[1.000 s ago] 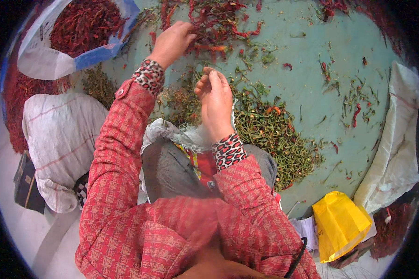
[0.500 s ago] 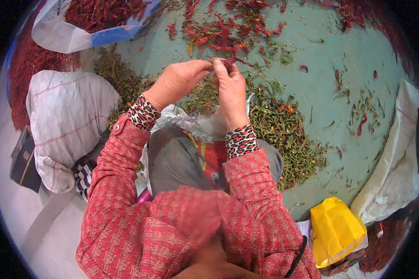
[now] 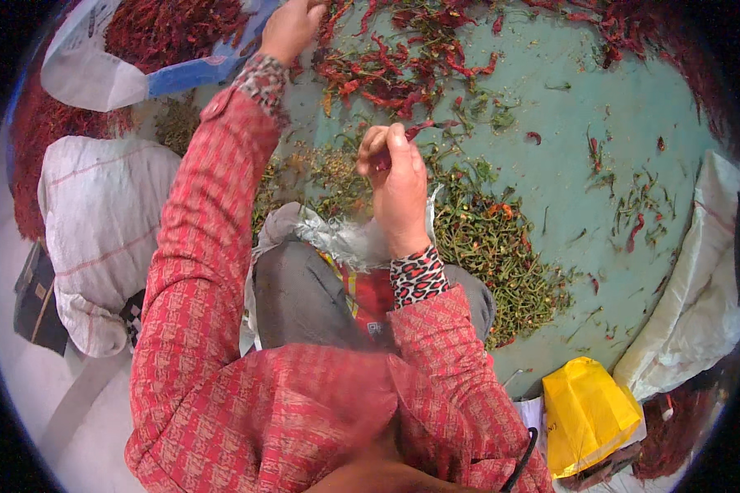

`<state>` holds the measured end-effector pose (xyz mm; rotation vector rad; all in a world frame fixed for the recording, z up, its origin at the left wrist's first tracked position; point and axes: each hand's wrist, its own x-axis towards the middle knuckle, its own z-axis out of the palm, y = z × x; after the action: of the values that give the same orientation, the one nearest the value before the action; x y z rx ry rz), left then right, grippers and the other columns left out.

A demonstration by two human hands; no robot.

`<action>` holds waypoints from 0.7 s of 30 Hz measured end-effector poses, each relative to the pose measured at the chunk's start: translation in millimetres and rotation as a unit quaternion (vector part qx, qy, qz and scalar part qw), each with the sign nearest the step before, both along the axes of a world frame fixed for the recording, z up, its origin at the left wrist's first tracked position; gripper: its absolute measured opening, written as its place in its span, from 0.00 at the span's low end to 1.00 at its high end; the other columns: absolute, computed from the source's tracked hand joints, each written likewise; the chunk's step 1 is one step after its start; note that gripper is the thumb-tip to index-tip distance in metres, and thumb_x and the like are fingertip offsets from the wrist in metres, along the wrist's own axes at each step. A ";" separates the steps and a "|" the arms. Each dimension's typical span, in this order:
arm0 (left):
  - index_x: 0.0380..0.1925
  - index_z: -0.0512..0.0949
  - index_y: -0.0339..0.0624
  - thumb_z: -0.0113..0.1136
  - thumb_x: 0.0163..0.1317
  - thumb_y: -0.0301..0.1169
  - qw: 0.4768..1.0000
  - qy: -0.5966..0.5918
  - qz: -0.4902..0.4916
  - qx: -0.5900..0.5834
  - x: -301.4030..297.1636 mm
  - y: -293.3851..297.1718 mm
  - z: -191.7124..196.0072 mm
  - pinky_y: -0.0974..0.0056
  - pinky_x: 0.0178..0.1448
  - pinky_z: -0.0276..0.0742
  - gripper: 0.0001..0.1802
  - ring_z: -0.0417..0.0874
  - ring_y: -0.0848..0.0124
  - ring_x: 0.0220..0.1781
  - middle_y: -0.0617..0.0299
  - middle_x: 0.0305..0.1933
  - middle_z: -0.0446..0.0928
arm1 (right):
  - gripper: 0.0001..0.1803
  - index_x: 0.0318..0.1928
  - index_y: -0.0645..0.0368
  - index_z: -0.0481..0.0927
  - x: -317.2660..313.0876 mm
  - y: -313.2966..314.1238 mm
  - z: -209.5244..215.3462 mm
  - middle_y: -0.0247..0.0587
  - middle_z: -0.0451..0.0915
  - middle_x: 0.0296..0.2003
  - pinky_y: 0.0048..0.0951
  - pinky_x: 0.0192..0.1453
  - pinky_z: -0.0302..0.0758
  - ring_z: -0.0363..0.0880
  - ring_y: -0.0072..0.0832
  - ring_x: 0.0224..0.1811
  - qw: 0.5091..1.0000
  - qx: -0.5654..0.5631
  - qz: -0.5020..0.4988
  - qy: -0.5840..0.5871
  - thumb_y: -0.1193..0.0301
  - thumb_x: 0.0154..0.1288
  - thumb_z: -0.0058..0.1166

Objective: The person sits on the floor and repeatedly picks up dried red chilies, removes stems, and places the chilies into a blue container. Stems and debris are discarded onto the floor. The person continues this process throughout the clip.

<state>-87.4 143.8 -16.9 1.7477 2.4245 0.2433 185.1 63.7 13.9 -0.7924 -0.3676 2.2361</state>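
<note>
My right hand point(image 3: 393, 172) is raised above my lap with its fingers curled around dried red chili peppers. One chili pepper point(image 3: 420, 129) sticks out past the fingertips, its stem pointing right. My left hand point(image 3: 289, 31) reaches far forward to the upper edge of the view, beside the blue-and-white sack. Its fingers look bent together and are partly cut off, so what they hold, if anything, is hidden. Beyond my right hand lies a loose group of red chili peppers point(image 3: 390, 78) on the green surface.
Green stems point(image 3: 501, 275) are heaped beside my right knee. A blue-and-white sack point(image 3: 185, 76) of red chilies stands at the far left, with a white woven sack point(image 3: 107, 214) nearer. At right lie a pale sack point(image 3: 686, 287) and a yellow bag point(image 3: 590, 415).
Both hands were together at a chili. My left hand has moved away, forward and left. My right hand has shifted slightly nearer and stays closed on chilies.
</note>
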 end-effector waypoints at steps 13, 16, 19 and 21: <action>0.36 0.75 0.39 0.57 0.57 0.30 0.979 -0.150 -0.136 0.030 120.3 -92.4 75.6 0.65 0.37 0.74 0.09 0.79 0.62 0.32 0.54 0.33 0.76 | 0.15 0.51 0.62 0.69 -6.0 3.1 2.9 0.37 0.74 0.43 0.24 0.49 0.73 0.74 0.25 0.45 0.992 0.039 -0.066 -0.103 0.67 0.69 0.41; 0.35 0.75 0.38 0.56 0.57 0.30 0.956 -0.268 -0.105 -0.066 155.0 -124.1 86.4 0.63 0.37 0.74 0.09 0.78 0.61 0.31 0.53 0.31 0.75 | 0.16 0.51 0.62 0.69 -7.8 -0.4 9.7 0.33 0.74 0.39 0.21 0.45 0.72 0.74 0.20 0.40 0.990 0.048 -0.048 -0.120 0.65 0.70 0.40; 0.37 0.76 0.39 0.54 0.59 0.33 0.937 -0.336 -0.040 -0.090 141.2 -129.1 84.5 0.64 0.41 0.75 0.11 0.79 0.64 0.36 0.56 0.35 0.77 | 0.14 0.48 0.61 0.70 -3.3 0.6 19.3 0.30 0.73 0.32 0.18 0.37 0.69 0.70 0.16 0.32 0.993 0.027 -0.034 -0.107 0.65 0.70 0.40; 0.40 0.76 0.35 0.53 0.61 0.33 0.903 -0.423 0.069 -0.018 128.1 -115.1 88.0 0.69 0.47 0.72 0.13 0.76 0.77 0.42 0.61 0.38 0.78 | 0.13 0.46 0.60 0.71 -5.2 -0.2 12.6 0.31 0.73 0.31 0.19 0.36 0.69 0.70 0.17 0.31 0.990 0.059 0.041 -0.119 0.65 0.69 0.40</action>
<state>40.7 28.6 71.2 1.0930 1.8622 0.7798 179.9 63.5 26.5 -0.9980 -0.6513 2.1765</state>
